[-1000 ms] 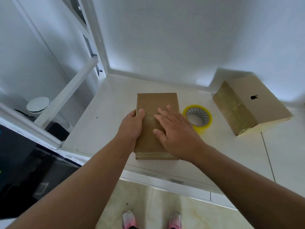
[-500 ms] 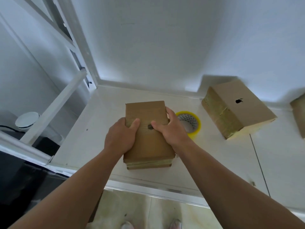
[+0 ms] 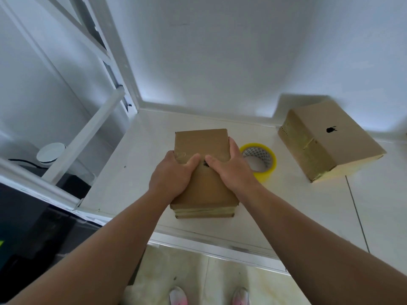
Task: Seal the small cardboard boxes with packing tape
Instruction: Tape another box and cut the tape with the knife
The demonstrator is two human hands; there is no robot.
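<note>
Slippage seems the danger: the small brown cardboard box (image 3: pixel 201 143) sits near the white counter's (image 3: pixel 132 172) six o'clock edge. The left hand (image 3: pixel 172 176) clasps its nine o'clock side, the right hand (image 3: pixel 232 169) its three o'clock side. A careless swing could knock the yellow packing-tape roll (image 3: pixel 265 171) just beside it at three o'clock.

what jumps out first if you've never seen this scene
The left hand and right hand grip a small cardboard box by its sides in the middle of the white counter. A yellow roll of packing tape lies just right of it, and a second, taped box sits farther right by the wall.
</note>
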